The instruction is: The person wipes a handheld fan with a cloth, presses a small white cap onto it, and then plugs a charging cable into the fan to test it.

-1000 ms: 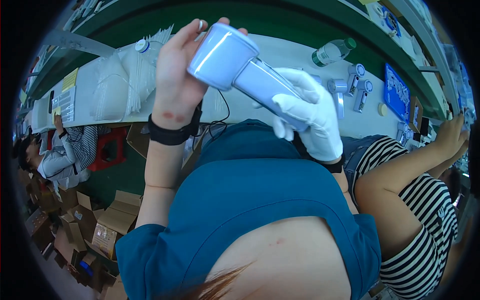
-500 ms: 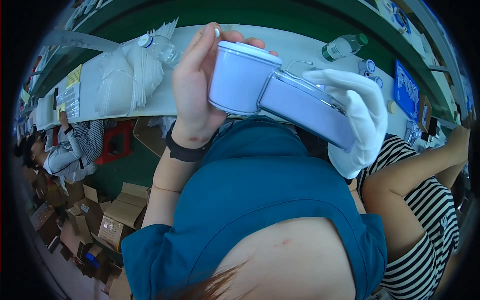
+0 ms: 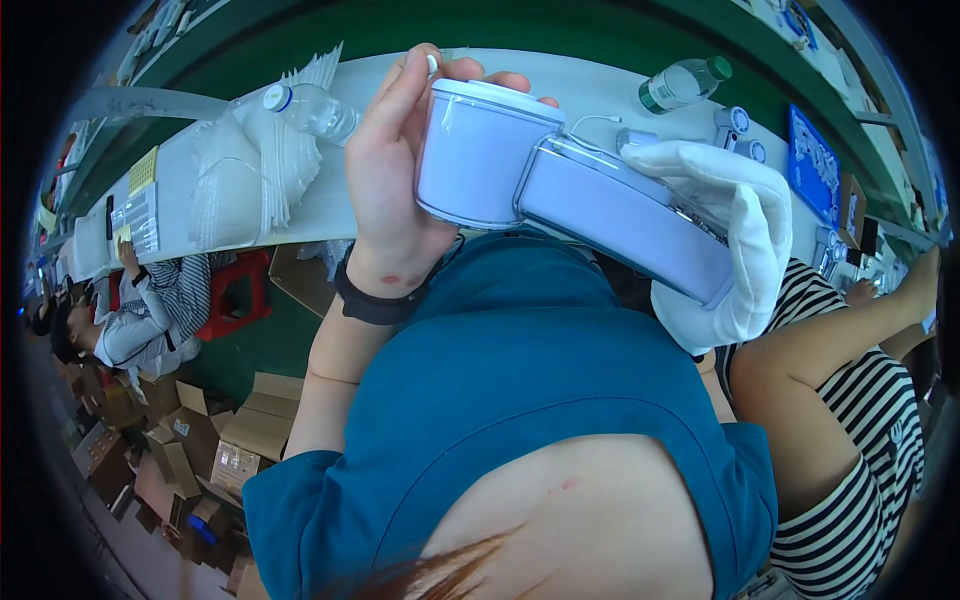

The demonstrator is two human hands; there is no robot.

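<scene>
A lavender plastic case (image 3: 490, 160) with clear edges, a wide rounded body and a long boxy handle part, is held up tilted in front of my chest. My left hand (image 3: 395, 165), bare with a black band at the wrist, is closed around the wide body from the left. A small white round piece (image 3: 432, 64) shows between its thumb and forefinger. My right hand (image 3: 745, 245), in a white glove, wraps the far end of the handle part, fingers on its upper edge and palm beneath. The metal-looking detail on that edge is partly hidden by the glove.
Behind the case a white table carries a clear bottle (image 3: 312, 112), stacked clear plastic bags (image 3: 245, 175), a green-capped bottle (image 3: 685, 85) and a blue tray (image 3: 813, 165). A person in stripes (image 3: 840, 400) sits close at right; another (image 3: 140, 315) works far left. Cardboard boxes (image 3: 255, 420) lie below left.
My gloved right hand has shifted slightly right along the handle part's end, which swung a little right with it. My left hand keeps its hold. A small grey cylinder shows beside the glove.
</scene>
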